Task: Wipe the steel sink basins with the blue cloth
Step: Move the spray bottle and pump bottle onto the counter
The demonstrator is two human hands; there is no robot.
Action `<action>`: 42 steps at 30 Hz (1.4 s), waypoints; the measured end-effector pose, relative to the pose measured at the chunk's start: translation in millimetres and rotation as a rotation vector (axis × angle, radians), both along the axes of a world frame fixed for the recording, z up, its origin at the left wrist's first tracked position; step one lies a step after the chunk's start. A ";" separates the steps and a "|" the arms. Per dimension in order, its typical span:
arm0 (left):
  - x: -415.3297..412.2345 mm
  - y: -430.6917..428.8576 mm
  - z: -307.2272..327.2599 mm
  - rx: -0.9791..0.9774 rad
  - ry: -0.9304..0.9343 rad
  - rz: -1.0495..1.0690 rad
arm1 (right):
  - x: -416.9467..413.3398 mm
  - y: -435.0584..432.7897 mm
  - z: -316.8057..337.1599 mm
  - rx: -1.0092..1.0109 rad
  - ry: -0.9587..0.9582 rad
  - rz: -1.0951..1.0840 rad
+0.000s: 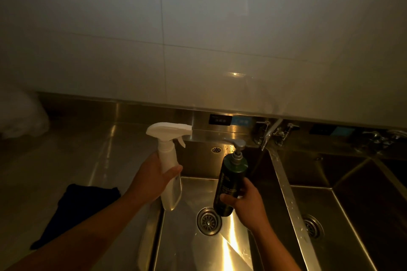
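My left hand (154, 177) grips a white spray bottle (168, 160) upright over the left edge of the left steel basin (189, 248). A dark green pump bottle (230, 185) is held in my right hand (244, 201) above that basin's drain (208, 221). The blue cloth (74, 211) looks almost black in the dim light and lies crumpled on the steel counter (66, 160) left of the basin, touched by neither hand. A second basin (356, 226) with its own drain (310, 226) lies to the right, past a steel divider (286, 193).
A faucet (269, 133) with two taps stands at the back over the divider, and more tap fittings (381, 136) sit at the far right. A white bag-like shape (19, 114) rests at the counter's back left. A white tiled wall (198, 28) rises behind.
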State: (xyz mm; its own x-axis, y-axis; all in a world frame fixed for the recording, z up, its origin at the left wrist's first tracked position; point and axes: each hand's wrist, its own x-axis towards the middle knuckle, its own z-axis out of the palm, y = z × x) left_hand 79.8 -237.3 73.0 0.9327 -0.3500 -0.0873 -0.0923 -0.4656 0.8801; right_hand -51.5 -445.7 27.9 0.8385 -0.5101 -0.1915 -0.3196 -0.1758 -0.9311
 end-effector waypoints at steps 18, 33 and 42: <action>36.6 71.7 9.9 0.025 -0.063 0.110 | 37.4 52.7 -9.4 -0.057 0.054 0.033; 143.6 189.2 -3.3 0.028 -0.104 0.035 | 131.5 184.9 6.8 -0.092 0.069 -0.019; 173.5 204.2 -27.2 0.035 -0.050 0.120 | 190.5 216.7 -7.8 -0.026 0.076 0.082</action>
